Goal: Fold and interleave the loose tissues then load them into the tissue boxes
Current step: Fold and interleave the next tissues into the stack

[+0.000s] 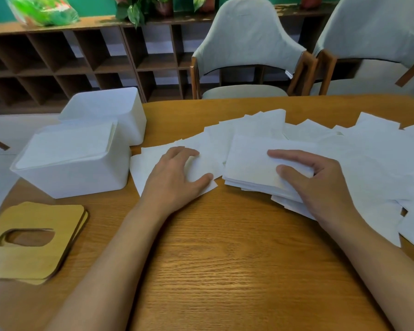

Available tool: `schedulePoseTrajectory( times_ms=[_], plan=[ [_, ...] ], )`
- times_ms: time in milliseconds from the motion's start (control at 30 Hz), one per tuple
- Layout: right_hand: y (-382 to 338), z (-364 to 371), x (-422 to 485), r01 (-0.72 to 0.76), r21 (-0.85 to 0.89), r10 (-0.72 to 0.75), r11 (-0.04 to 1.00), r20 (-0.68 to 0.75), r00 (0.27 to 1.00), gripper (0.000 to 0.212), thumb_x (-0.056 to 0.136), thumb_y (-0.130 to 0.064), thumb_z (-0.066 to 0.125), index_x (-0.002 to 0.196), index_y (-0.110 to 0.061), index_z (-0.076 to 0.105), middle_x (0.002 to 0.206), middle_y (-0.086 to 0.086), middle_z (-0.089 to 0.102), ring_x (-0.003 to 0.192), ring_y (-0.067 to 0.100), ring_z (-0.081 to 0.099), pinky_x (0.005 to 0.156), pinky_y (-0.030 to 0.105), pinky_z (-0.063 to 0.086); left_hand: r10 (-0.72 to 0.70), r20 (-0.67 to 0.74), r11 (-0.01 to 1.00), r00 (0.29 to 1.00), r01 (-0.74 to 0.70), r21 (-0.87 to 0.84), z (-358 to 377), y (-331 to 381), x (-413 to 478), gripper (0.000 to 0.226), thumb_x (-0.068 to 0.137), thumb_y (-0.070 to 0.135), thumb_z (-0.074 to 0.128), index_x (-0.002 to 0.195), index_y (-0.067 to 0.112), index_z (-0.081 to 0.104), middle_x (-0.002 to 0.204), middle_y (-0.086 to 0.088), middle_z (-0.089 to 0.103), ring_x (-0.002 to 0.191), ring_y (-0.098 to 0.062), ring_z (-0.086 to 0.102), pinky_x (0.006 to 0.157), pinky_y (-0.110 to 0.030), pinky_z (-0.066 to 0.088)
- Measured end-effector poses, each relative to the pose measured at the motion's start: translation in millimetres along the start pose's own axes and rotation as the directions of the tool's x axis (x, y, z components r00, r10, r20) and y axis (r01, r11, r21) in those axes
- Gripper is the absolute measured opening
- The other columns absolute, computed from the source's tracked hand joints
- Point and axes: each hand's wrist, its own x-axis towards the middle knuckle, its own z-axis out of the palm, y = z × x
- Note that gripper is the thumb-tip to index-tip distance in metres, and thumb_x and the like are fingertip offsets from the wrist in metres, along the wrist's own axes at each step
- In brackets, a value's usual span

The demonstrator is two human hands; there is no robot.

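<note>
Leaning over the table [225,259], I have both forearms stretched across its wood grain. Far beyond my hands a dark shelf [58,63] of open cubbies runs along a green wall, with a green bag [41,10] and potted plants on top. Two grey chairs [246,39] [380,32] stand at the table's far edge, the first beyond the gap between my hands and the second beyond my right hand.

Loose tissues [368,151] lie in an overlapping spread that runs from under my left hand, past my right hand and out to that side of the table. Left of my left hand sits a white box [77,177], open on top and filled to the rim with flat tissues. A second white box [105,106] stands just behind it, touching or nearly so; I cannot tell what it holds. Nearer me, left of my left forearm, two wooden lids [34,235] are stacked, the top one showing its oval slot.

Between my hands sits a folded stack [249,158], its edges roughly squared. My right hand [325,185] lies on the stack's right end, thumb and forefinger almost straight and pressing down on top. My left hand [175,173] rests palm down, fingers spread and relaxed, on a single tissue [148,161] just left of the stack, grasping nothing.
</note>
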Motion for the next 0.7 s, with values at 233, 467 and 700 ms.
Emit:
schedulePoseTrajectory(
  times_ms=[233, 467, 700],
  plan=[
    [1.2, -0.8, 0.5, -0.002, 0.009, 0.002, 1.000, -0.016, 1.000, 0.030, 0.094, -0.016, 0.068, 0.104, -0.043, 0.075, 0.115, -0.037, 0.060, 0.108, -0.026, 0.044, 0.079, -0.007, 0.032, -0.075, -0.198, 0.997, 0.977, 0.067, -0.047, 1.4, -0.7, 1.4, 0.028, 0.096, 0.042, 0.069, 0.115, 0.021, 0.070, 0.131, 0.004, 0.058, 0.117, -0.013, 0.055, 0.092, -0.027, 0.040],
    [1.9, 2.0, -0.2, -0.003, 0.004, 0.003, 1.000, -0.004, 1.000, 0.028, 0.094, -0.016, 0.067, 0.106, -0.040, 0.076, 0.122, -0.029, 0.063, 0.114, -0.017, 0.046, 0.079, -0.006, 0.033, -0.234, -0.253, 0.956, 0.939, 0.269, 0.114, 0.6, -3.6, 1.9, 0.033, 0.090, 0.054, 0.062, 0.082, 0.022, 0.058, 0.082, 0.008, 0.061, 0.081, -0.018, 0.057, 0.087, -0.045, 0.043],
    [1.9, 2.1, -0.4, -0.006, -0.001, 0.006, 1.000, -0.004, 1.000, 0.028, 0.094, -0.016, 0.067, 0.106, -0.040, 0.076, 0.120, -0.031, 0.063, 0.115, -0.018, 0.046, 0.080, -0.006, 0.033, -0.243, -0.245, 0.962, 0.938, 0.266, 0.064, -1.1, -1.7, 2.4, 0.021, 0.092, 0.035, 0.062, 0.075, 0.024, 0.064, 0.072, 0.010, 0.063, 0.079, -0.017, 0.059, 0.088, -0.043, 0.043]
  ],
)
